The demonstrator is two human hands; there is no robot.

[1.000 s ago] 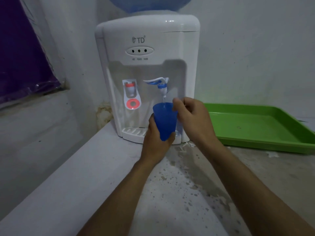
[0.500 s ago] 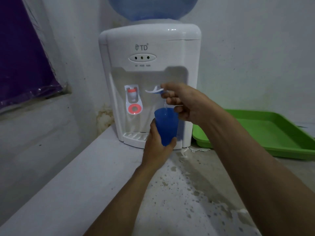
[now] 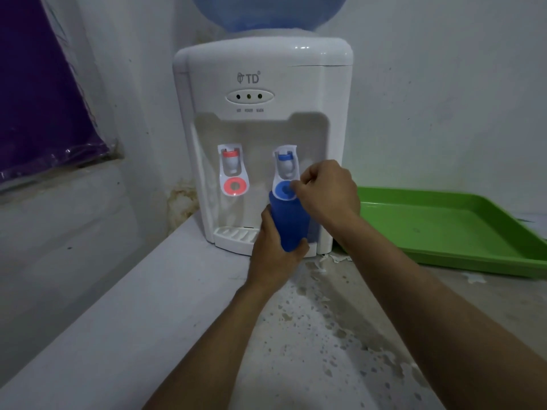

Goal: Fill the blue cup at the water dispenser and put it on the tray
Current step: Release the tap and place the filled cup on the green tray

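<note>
My left hand [image 3: 272, 258] is wrapped around the blue cup [image 3: 288, 223] and holds it upright under the blue tap [image 3: 284, 161] of the white water dispenser [image 3: 260, 78]. The cup's rim sits just behind the tap's lever [image 3: 282, 189], which hangs down flat. My right hand [image 3: 328, 193] is curled, with thumb and forefinger pinching the lever's right edge. No stream of water is visible. The green tray [image 3: 444, 232] lies on the counter to the right of the dispenser, with nothing in it.
A red tap [image 3: 232, 170] is left of the blue one, above the white drip grille [image 3: 233, 235]. A blue water bottle [image 3: 266, 10] tops the dispenser. The grey counter [image 3: 325, 335] is speckled and damp. A purple sheet [image 3: 38, 99] covers the left wall.
The blue tap's lever, lifted half a second ago with water running into the cup, now hangs down. My right hand came down with it. The cup stayed under the tap.
</note>
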